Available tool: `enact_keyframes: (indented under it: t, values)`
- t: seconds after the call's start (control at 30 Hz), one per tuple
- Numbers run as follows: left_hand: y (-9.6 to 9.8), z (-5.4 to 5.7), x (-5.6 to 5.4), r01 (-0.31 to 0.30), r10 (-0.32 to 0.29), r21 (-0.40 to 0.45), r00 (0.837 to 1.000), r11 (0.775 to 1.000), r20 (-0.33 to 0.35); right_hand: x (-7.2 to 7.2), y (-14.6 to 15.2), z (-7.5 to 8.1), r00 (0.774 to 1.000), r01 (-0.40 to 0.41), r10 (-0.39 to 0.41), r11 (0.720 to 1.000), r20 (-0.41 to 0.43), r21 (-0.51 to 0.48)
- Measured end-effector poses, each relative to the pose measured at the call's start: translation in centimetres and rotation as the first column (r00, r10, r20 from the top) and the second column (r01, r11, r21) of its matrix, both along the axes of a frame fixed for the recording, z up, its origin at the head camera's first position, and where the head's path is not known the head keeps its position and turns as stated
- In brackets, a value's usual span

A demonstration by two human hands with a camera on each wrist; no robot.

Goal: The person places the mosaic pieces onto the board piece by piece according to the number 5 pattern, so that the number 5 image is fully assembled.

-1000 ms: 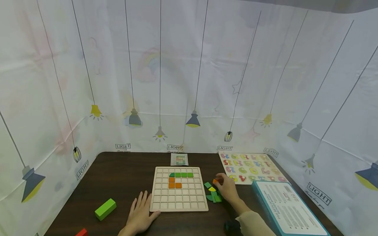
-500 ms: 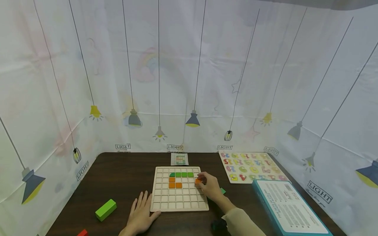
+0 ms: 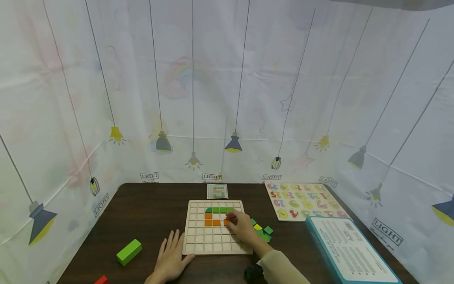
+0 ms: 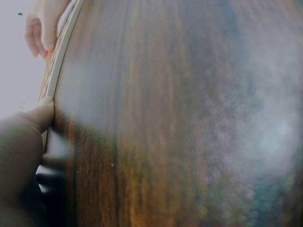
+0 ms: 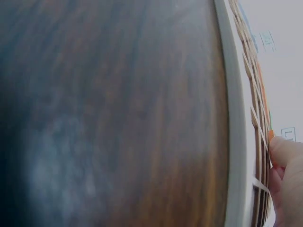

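A pale wooden grid board (image 3: 202, 239) lies on the dark table, with a row of green tiles (image 3: 221, 210) and several orange tiles (image 3: 208, 219) set in its cells. My right hand (image 3: 244, 228) pinches an orange square tile (image 3: 226, 222) over the board, just right of the orange row; the right wrist view shows the pinched tile (image 5: 271, 136) at the fingertips. Fingers spread, my left hand (image 3: 170, 258) lies flat on the table, its thumb touching the board's lower left corner. In the left wrist view the thumb (image 4: 42, 115) rests against the board's edge.
Loose green and yellow tiles (image 3: 262, 232) lie right of the board. A small pattern card (image 3: 217, 191) sits behind it. Further right are a letter puzzle board (image 3: 301, 201) and a blue-edged box (image 3: 351, 248). A green block (image 3: 129, 252) and a red block (image 3: 101, 280) are at left.
My right hand has picked the orange tile up from the loose pile and carried it left over the board. The left hand has stayed in place.
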State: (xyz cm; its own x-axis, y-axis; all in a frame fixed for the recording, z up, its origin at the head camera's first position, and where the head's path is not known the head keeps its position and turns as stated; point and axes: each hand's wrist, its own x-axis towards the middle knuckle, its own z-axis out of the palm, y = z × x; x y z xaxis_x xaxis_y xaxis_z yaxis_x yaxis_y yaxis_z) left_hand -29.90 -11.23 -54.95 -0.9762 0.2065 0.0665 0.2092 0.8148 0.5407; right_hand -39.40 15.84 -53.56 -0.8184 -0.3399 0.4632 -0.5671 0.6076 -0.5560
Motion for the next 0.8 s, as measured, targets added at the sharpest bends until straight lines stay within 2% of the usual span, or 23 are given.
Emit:
enact_keyframes:
  t: [0.23,0.5,0.63,0.8]
  values:
    - [0.2,0.2,0.0,0.012,-0.012,-0.003,1.0,1.0,0.005,0.3,-0.6,0.2,0.999,0.02,-0.019,0.999,-0.049,0.033]
    - [0.3,0.3,0.0,0.01,-0.01,-0.02,1.0,1.0,-0.018,0.2,-0.7,0.3,1.0,0.028,-0.028,0.999,-0.012,0.033]
    - [0.2,0.3,0.0,0.008,-0.008,-0.013,1.0,1.0,-0.014,0.0,-0.4,0.0,1.0,0.014,-0.014,1.0,-0.018,0.012]
    - [0.0,0.2,0.1,0.0,0.0,-0.013,1.0,1.0,-0.005,0.2,0.9,-0.3,0.997,0.017,-0.02,0.999,-0.077,-0.032]
